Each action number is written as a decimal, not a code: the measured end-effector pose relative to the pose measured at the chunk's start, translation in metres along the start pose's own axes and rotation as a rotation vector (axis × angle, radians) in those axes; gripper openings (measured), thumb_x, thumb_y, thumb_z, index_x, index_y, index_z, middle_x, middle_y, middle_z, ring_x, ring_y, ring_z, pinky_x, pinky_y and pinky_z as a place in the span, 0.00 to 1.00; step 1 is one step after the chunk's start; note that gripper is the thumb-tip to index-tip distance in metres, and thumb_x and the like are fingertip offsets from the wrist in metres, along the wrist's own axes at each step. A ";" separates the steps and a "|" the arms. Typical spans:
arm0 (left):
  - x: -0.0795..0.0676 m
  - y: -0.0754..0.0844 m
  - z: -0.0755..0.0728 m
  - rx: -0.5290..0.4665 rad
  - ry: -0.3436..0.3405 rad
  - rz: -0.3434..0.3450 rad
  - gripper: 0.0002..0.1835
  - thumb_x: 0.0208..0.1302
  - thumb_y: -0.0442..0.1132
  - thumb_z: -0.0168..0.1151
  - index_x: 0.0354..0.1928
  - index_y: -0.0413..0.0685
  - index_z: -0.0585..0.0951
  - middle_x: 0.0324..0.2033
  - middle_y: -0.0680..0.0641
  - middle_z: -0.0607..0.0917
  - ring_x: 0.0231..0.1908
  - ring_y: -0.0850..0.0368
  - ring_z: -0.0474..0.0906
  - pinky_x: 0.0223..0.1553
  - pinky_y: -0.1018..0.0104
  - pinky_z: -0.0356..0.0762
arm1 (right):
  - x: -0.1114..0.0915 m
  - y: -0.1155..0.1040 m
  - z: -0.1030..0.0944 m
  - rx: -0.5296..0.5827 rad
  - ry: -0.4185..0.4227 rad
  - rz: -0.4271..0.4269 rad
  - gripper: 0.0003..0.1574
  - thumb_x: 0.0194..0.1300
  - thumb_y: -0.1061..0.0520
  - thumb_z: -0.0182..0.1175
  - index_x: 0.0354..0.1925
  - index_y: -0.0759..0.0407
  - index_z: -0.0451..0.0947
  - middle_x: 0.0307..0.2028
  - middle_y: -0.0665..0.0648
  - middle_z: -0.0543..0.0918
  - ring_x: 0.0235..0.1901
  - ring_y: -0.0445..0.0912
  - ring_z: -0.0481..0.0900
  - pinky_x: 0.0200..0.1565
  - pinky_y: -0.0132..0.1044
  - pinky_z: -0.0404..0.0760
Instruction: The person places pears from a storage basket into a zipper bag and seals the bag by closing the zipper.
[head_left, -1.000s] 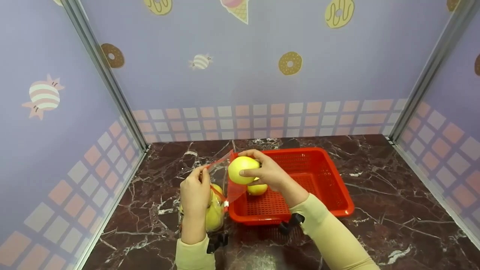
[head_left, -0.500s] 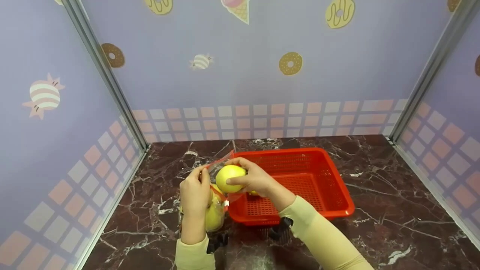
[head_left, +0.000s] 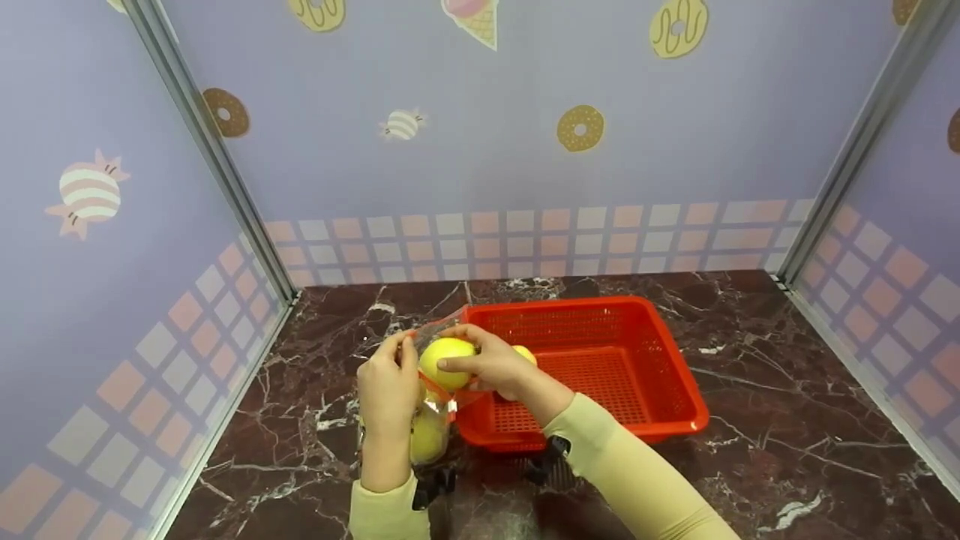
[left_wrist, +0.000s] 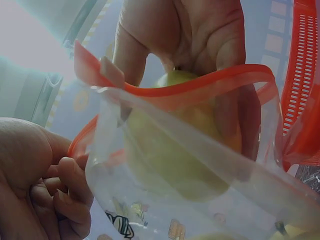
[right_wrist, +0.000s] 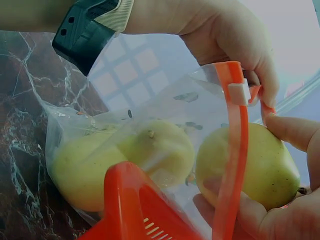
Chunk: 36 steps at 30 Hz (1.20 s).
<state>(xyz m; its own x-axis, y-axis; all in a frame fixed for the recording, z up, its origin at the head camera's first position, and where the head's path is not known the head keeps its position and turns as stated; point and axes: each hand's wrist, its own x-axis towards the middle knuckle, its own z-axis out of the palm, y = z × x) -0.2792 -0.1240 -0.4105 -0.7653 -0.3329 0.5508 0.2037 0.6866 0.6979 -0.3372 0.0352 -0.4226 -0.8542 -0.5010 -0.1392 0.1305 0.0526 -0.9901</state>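
A clear zip bag with a red zip edge (right_wrist: 235, 175) and a white slider (right_wrist: 239, 94) hangs with its mouth spread. My left hand (head_left: 388, 390) pinches the zip edge on the near left side. In my right hand (head_left: 499, 364) is a yellow-green pear (right_wrist: 270, 165), held by thumb and fingers with its stem toward the palm. The left wrist view shows this pear (left_wrist: 175, 155) partly inside the bag's mouth, the fingertips inside the rim too. Lower in the bag lie more pears (right_wrist: 160, 150), seen through the film.
A red plastic basket (head_left: 667, 360) stands right of the bag, its left rim up against it. Inside is another pear (head_left: 526, 353), partly hidden by my right hand. Dark marbled tabletop (head_left: 787, 420) surrounds them, with patterned walls behind and at the sides.
My right hand has carried the pear left and down from above the basket into the bag's mouth. The left hand keeps its hold on the zip edge, almost still.
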 end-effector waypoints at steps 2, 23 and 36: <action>0.000 0.000 0.000 0.000 0.010 0.006 0.11 0.73 0.35 0.59 0.47 0.41 0.89 0.26 0.40 0.88 0.22 0.49 0.75 0.27 0.55 0.75 | 0.001 0.000 0.001 0.032 0.005 0.010 0.38 0.70 0.58 0.66 0.73 0.57 0.65 0.61 0.67 0.75 0.43 0.49 0.84 0.41 0.40 0.88; 0.000 -0.001 0.000 -0.004 0.055 0.032 0.11 0.73 0.35 0.59 0.46 0.42 0.89 0.23 0.42 0.86 0.21 0.50 0.74 0.27 0.53 0.74 | -0.006 0.001 -0.010 -0.205 -0.068 -0.084 0.22 0.72 0.60 0.62 0.62 0.65 0.78 0.60 0.69 0.83 0.56 0.58 0.85 0.58 0.49 0.84; 0.000 -0.001 -0.001 0.003 0.055 0.031 0.11 0.72 0.35 0.59 0.46 0.42 0.89 0.19 0.44 0.82 0.19 0.51 0.71 0.25 0.55 0.72 | -0.013 -0.009 -0.021 -0.208 -0.060 -0.118 0.23 0.72 0.58 0.62 0.62 0.66 0.78 0.56 0.63 0.86 0.56 0.55 0.85 0.60 0.54 0.82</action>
<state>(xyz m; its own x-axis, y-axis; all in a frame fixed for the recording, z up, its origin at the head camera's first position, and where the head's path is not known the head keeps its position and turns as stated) -0.2790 -0.1253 -0.4113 -0.7241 -0.3462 0.5964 0.2250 0.6989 0.6789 -0.3379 0.0594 -0.4125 -0.8248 -0.5647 -0.0273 -0.0799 0.1643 -0.9832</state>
